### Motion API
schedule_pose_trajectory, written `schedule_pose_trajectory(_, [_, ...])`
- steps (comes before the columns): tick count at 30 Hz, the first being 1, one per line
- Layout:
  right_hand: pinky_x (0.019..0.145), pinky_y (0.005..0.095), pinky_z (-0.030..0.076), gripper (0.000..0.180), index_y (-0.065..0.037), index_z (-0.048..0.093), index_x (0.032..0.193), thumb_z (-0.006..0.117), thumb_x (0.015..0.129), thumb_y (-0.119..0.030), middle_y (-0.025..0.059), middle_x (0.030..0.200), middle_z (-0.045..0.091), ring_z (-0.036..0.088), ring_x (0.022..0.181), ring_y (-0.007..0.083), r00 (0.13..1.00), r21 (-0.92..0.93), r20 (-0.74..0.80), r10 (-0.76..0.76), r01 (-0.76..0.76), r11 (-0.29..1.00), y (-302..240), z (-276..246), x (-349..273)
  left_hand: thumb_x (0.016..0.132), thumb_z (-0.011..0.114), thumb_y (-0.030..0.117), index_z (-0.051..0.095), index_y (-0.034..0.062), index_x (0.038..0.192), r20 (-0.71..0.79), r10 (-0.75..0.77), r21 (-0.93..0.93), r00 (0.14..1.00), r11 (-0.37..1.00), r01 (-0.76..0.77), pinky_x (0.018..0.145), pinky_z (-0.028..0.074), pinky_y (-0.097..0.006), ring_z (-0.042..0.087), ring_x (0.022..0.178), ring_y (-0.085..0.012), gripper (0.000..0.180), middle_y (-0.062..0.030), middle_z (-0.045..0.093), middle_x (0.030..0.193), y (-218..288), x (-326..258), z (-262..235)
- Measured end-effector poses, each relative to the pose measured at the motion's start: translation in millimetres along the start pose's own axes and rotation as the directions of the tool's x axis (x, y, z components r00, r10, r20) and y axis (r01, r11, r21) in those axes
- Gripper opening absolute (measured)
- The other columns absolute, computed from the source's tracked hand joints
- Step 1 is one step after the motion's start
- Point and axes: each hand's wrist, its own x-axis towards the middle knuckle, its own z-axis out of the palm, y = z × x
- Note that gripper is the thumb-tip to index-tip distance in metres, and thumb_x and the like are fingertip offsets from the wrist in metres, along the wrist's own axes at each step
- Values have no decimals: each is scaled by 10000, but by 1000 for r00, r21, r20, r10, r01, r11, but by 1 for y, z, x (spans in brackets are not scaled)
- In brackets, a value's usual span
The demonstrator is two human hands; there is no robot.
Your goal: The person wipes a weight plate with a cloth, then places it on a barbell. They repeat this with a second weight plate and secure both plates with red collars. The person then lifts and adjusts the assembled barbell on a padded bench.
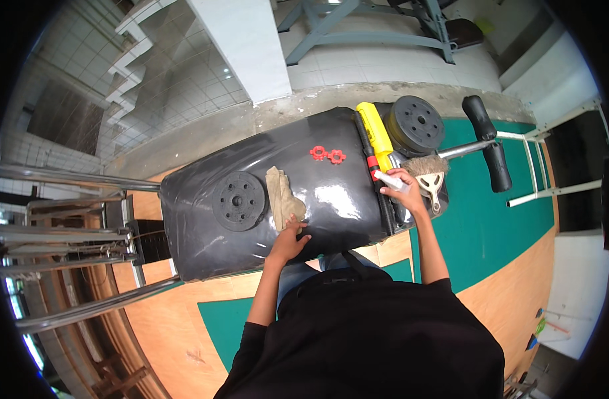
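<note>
Tan cloth touching L hand; R hand grips white bottle.

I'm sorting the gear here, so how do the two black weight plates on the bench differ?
The left plate lies flat in the open on the glossy black bench, beside the tan cloth that the left hand touches. The right plate sits at the bench's far end, partly behind a yellow tool, and looks slightly larger. Both are round, black, with a centre hole.

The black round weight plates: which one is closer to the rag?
The weight plate lying flat on the shiny black cover, just left of the tan rag. The other weight plate sits far off beside the yellow tool.
</note>
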Motion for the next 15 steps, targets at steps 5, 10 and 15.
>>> schedule_pose_trajectory(5, [935,341,399,444,-46,596,960,856,615,-148,68,1024,574,540,1013,218,992,-195,-124,1,-26,980,-4,29,-7,831,660,197,544,53,1189,-32,-7,-71,999,997,5,1058,316,-374,229,1360,-378,402,-222,236,1468,-6,-3,5])
schedule_pose_trajectory(10, [970,408,311,756,8,437,1135,871,586,-275,121,1037,488,477,981,271,836,-490,-439,-329,84,867,-6,43,-34,834,656,182,543,60,1188,-26,9,-88,1000,996,-11,1053,321,-371,246,1355,-371,391,-219,249,1463,-10,-2,5])
schedule_pose_trajectory(15, [717,295,401,453,-19,461,997,780,738,-210,52,847,439,447,750,168,985,-302,-166,42,-91,949,15,51,-118,825,664,166,570,73,1162,-17,-31,-160,999,987,28,1033,346,-353,380,1292,-355,362,-196,423,1378,-9,-4,2])
